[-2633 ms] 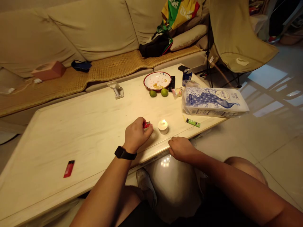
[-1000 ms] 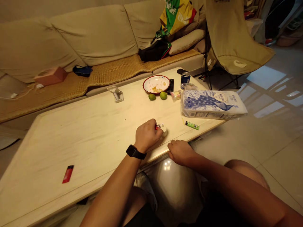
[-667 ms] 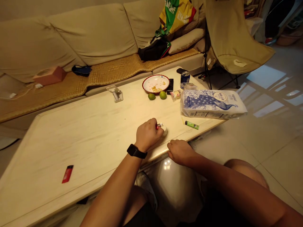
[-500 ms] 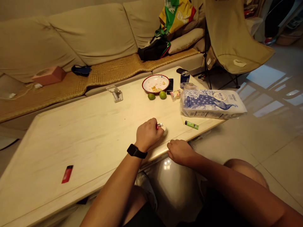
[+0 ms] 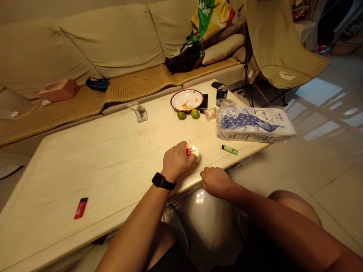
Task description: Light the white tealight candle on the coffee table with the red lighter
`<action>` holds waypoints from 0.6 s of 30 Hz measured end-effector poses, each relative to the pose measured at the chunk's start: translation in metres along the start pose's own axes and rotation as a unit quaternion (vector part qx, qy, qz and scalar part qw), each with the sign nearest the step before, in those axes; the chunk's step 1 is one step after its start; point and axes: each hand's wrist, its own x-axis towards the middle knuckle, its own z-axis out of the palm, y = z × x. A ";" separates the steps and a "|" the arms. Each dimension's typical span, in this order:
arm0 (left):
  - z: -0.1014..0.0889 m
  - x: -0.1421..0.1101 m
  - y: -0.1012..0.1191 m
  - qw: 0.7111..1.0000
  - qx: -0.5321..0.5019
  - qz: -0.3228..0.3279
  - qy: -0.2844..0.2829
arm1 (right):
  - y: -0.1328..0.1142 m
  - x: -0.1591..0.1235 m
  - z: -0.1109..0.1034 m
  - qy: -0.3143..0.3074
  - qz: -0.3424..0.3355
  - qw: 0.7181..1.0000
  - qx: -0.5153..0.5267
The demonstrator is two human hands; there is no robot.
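Note:
My left hand (image 5: 177,161) is shut on a red lighter (image 5: 188,151), holding its metal tip against a small white candle (image 5: 196,155). A small flame (image 5: 194,149) burns at the lighter tip, right at the candle's top. My right hand (image 5: 216,183) rests empty on the front edge of the pale wooden table (image 5: 113,170), curled loosely and touching nothing else. A second red lighter (image 5: 81,208) lies on the table at the left. A green lighter (image 5: 230,150) lies to the right of the candle.
Farther back on the table are a red-rimmed plate (image 5: 186,100), two limes (image 5: 188,114), a blue can (image 5: 221,92) and a large peacock-printed package (image 5: 255,125). A beige sofa (image 5: 99,49) runs behind the table, and a folding chair (image 5: 279,45) stands at the right.
A flame now shows at the lighter tip by the candle, unseen half a second ago. My left hand has moved right to the candle since the oldest frame. My right hand stays put.

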 end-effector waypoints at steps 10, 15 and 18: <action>-0.006 -0.012 -0.024 0.998 -0.029 -0.018 0.048 | 0.001 -0.001 0.002 0.016 -0.006 1.000 0.003; -0.012 -0.021 -0.040 0.996 -0.048 -0.043 0.060 | 0.002 0.000 0.003 0.022 -0.004 1.000 0.000; -0.015 -0.024 -0.047 0.995 -0.047 -0.056 0.064 | 0.002 0.000 0.003 0.022 -0.003 1.000 -0.003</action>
